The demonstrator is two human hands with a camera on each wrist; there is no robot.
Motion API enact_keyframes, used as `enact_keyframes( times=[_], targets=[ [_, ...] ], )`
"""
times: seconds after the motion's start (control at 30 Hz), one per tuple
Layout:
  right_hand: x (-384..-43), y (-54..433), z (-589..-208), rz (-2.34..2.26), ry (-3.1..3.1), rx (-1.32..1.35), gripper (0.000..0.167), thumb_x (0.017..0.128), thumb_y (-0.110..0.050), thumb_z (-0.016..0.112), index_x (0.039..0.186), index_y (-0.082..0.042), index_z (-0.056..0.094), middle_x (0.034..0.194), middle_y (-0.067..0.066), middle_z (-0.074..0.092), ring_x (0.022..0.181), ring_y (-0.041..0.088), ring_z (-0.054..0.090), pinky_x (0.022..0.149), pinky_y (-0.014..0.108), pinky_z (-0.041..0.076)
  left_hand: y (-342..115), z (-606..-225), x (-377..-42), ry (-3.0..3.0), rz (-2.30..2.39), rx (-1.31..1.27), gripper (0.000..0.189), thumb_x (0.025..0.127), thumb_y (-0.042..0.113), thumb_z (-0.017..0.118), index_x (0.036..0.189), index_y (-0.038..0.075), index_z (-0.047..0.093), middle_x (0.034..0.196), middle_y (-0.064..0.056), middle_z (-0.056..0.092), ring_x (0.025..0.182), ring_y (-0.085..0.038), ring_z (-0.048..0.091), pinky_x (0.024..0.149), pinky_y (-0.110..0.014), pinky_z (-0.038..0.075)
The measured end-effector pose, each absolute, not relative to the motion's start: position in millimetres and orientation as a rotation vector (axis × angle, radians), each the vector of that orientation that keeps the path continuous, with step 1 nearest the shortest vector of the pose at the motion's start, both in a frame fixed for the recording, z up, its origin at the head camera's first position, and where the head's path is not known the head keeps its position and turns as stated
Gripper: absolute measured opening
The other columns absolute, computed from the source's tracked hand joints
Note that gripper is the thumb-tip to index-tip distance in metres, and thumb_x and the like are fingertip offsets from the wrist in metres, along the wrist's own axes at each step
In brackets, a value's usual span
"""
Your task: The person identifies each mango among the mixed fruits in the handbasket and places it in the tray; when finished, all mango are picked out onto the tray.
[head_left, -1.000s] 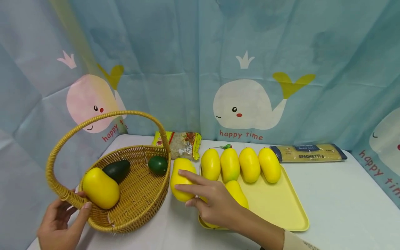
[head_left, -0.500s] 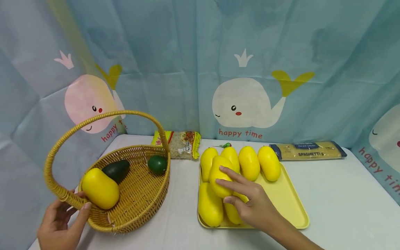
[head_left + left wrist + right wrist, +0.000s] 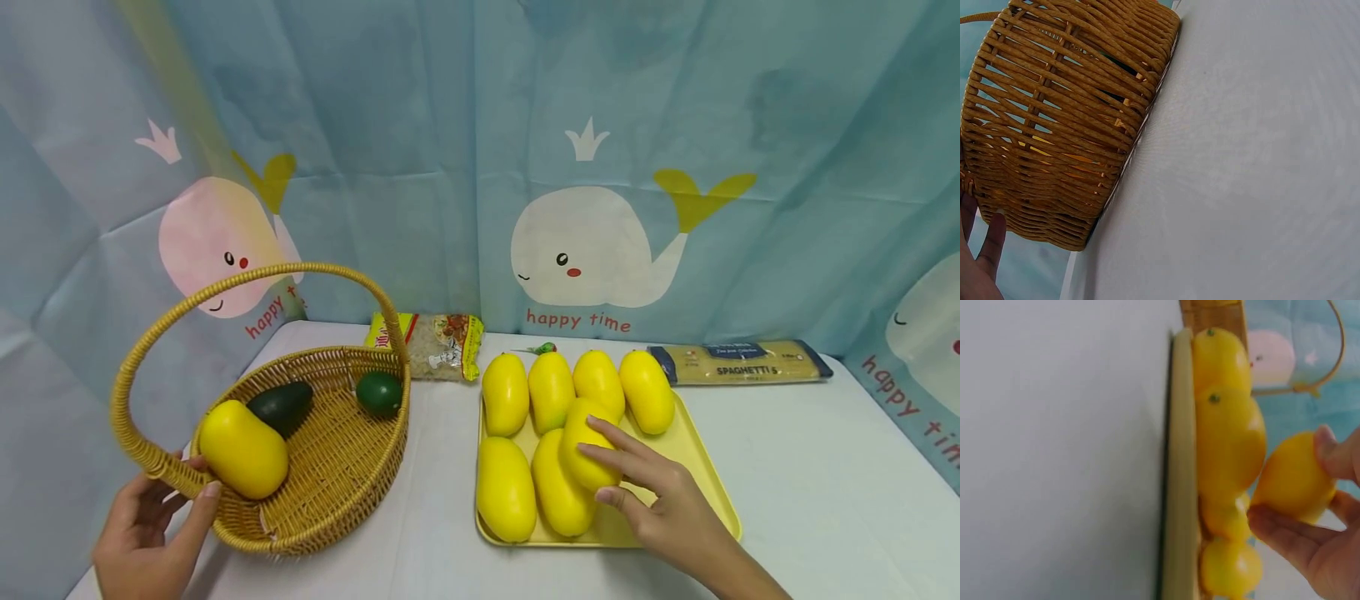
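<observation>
My right hand [image 3: 667,500] grips a yellow mango [image 3: 588,442], thumb on one side and fingers on the other. It is held over the yellow tray [image 3: 705,500], overlapping a mango in the front row. In the right wrist view, the held mango [image 3: 1294,478] is raised beside other mangoes [image 3: 1229,444] in the tray. At the left, my left hand [image 3: 153,533] holds the wicker basket [image 3: 337,525] where its handle meets the rim. Inside the basket are a mango [image 3: 243,450] and two dark green avocados, one long [image 3: 281,407] and one round-ended [image 3: 378,393].
More mangoes [image 3: 504,396] fill the tray's back row, with others at its front left. Behind stand a bag of pale food [image 3: 442,346] and a spaghetti packet [image 3: 738,363]. A small green and red object [image 3: 543,348] lies behind the tray. A whale-printed curtain [image 3: 420,167] hangs behind.
My right hand has carried the mango rightward, from between basket and tray to above the tray's front row. The left hand has stayed on the basket.
</observation>
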State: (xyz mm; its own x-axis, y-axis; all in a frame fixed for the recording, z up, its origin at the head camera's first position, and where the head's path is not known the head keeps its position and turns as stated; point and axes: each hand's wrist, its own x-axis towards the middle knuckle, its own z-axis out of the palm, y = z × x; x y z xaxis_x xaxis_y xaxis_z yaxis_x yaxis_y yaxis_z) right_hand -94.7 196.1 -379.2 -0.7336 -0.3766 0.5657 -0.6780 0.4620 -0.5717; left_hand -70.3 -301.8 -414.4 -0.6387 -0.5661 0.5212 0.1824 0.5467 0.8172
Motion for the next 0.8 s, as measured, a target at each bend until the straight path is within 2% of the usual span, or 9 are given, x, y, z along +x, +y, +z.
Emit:
enact_keyframes(
  times=[0.2,0.33,0.4,0.6,0.7,0.8],
  targets=[
    [-89,217,-388,1.156,-2.469,0.852,0.052,0.087,0.0,0.077,0.133,-0.021,0.065,0.149,0.006,0.05,0.137,0.008,0.044,0.106,0.011,0.036,-302,-415,-70,-1.972,-1.155,0.305,0.053,0.084,-0.013,0.073,0.133,0.0,0.059,0.112,0.004,0.065,0.1,-0.007,0.062,0.083,-0.006,0.049],
    [-84,225,-390,1.177,-2.525,0.804,0.047,0.092,-0.005,0.073,0.135,-0.022,0.064,0.151,0.005,0.047,0.137,0.005,0.043,0.099,0.014,0.045,-301,-414,-70,-1.976,-1.148,0.316,0.053,0.084,-0.013,0.073,0.133,-0.001,0.059,0.112,0.004,0.065,0.1,-0.007,0.062,0.083,-0.006,0.049],
    [-83,227,-390,1.171,-2.546,0.787,0.047,0.093,-0.006,0.072,0.135,-0.023,0.063,0.152,0.005,0.046,0.137,0.004,0.042,0.098,0.014,0.046,-300,-414,-70,-1.978,-1.145,0.336,0.053,0.084,-0.012,0.074,0.133,0.0,0.059,0.113,0.005,0.064,0.1,-0.007,0.062,0.083,-0.005,0.049],
    [-78,233,-392,1.015,-2.583,0.827,0.053,0.089,-0.004,0.075,0.136,-0.027,0.062,0.152,0.005,0.046,0.139,0.001,0.038,0.104,0.005,0.032,-299,-414,-70,-1.979,-1.158,0.394,0.053,0.085,-0.009,0.075,0.134,0.004,0.059,0.112,0.007,0.064,0.1,-0.005,0.061,0.083,-0.004,0.048],
    [-76,234,-393,0.919,-2.618,0.832,0.06,0.087,-0.003,0.077,0.137,-0.029,0.06,0.152,0.004,0.046,0.136,0.004,0.044,0.101,0.008,0.039,-298,-414,-70,-1.98,-1.158,0.397,0.053,0.085,-0.008,0.075,0.134,0.005,0.059,0.112,0.008,0.064,0.1,-0.005,0.06,0.083,-0.005,0.048],
    [-74,235,-394,0.832,-2.661,0.822,0.064,0.085,-0.005,0.08,0.138,-0.032,0.059,0.15,0.0,0.048,0.128,0.01,0.053,0.095,0.019,0.052,-298,-414,-70,-1.979,-1.157,0.382,0.053,0.085,-0.009,0.075,0.134,0.004,0.059,0.112,0.007,0.064,0.101,-0.005,0.061,0.083,-0.005,0.048]
  ],
)
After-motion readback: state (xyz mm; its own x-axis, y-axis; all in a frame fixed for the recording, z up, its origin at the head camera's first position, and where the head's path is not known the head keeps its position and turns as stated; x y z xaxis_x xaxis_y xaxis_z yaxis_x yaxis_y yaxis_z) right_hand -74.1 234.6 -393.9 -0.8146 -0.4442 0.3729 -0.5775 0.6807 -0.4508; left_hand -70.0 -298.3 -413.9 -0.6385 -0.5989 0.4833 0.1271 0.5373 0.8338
